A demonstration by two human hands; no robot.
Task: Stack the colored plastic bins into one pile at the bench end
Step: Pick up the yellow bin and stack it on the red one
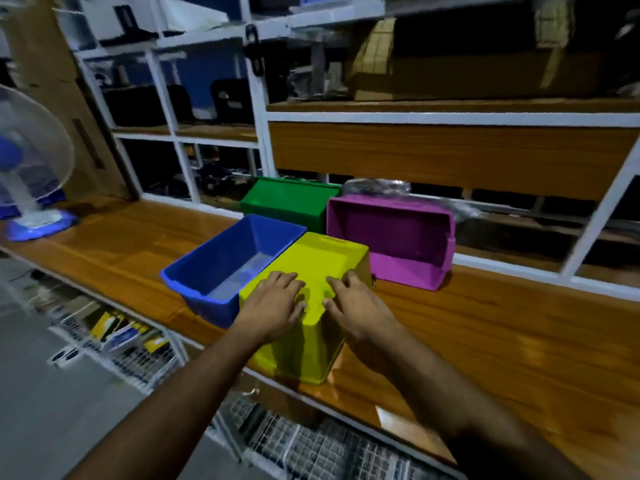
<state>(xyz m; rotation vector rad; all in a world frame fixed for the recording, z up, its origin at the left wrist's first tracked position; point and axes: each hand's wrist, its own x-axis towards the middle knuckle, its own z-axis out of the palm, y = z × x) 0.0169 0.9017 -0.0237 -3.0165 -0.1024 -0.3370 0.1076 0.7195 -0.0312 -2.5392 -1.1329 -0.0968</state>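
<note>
A yellow bin (311, 344) stands upside down at the bench's front edge. My left hand (273, 303) and my right hand (356, 306) both lie palm-down on its upturned base, fingers slightly bent, holding it between them. A blue bin (221, 268) sits upright and empty, touching the yellow bin's left side. Behind them a green bin (294, 202) is upside down. A magenta bin (391, 237) lies on its side to the right of the green one, its opening facing me.
The wooden bench (485, 334) runs from left to right. A blue and white fan (31, 188) stands at its far left end. White shelf frames (259, 109) rise behind the bins. Wire racks (138, 362) with packets sit under the bench edge.
</note>
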